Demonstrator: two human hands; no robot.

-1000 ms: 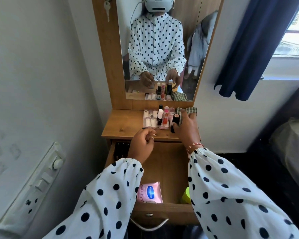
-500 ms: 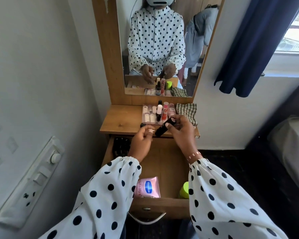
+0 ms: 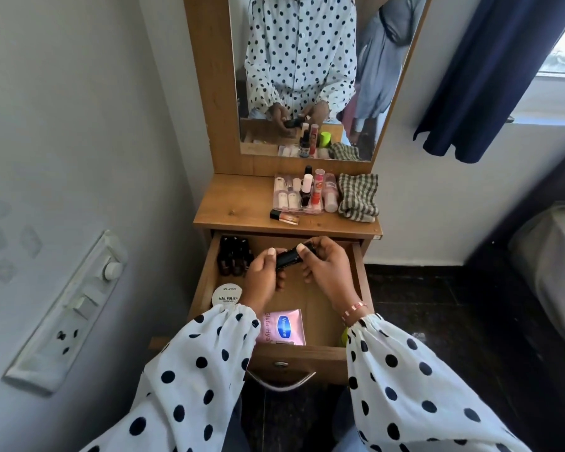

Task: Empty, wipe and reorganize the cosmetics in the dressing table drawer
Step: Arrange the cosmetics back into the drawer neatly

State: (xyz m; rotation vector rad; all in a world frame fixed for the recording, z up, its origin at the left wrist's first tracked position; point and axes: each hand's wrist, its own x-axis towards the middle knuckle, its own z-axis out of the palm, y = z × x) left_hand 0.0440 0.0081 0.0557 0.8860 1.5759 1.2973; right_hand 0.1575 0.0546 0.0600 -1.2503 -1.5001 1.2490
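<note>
Over the open wooden drawer (image 3: pixel 359 275) I hold a black lipstick tube (image 3: pixel 291 256) with both hands. My left hand (image 3: pixel 263 278) pinches its left end and my right hand (image 3: pixel 327 272) grips its right end. Inside the drawer are dark nail polish bottles (image 3: pixel 234 257) at the back left, a white nail polish remover jar (image 3: pixel 226 295), a pink Vaseline sachet (image 3: pixel 282 327) and a partly hidden green item (image 3: pixel 343 337). On the tabletop (image 3: pixel 238 203) stands a clear organizer (image 3: pixel 299 195) of cosmetics, with a lip gloss tube (image 3: pixel 284 216) lying in front.
A checked cloth (image 3: pixel 357 195) lies at the tabletop's right. The mirror (image 3: pixel 307 76) rises behind. A wall with a switch panel (image 3: pixel 69 311) is close on the left. A bed edge (image 3: pixel 552 272) and dark curtain (image 3: pixel 490 76) are on the right.
Both hands came back from the tabletop to above the drawer, carrying the black tube my right hand picked up. My left hand joined the hold. The view tilted downward.
</note>
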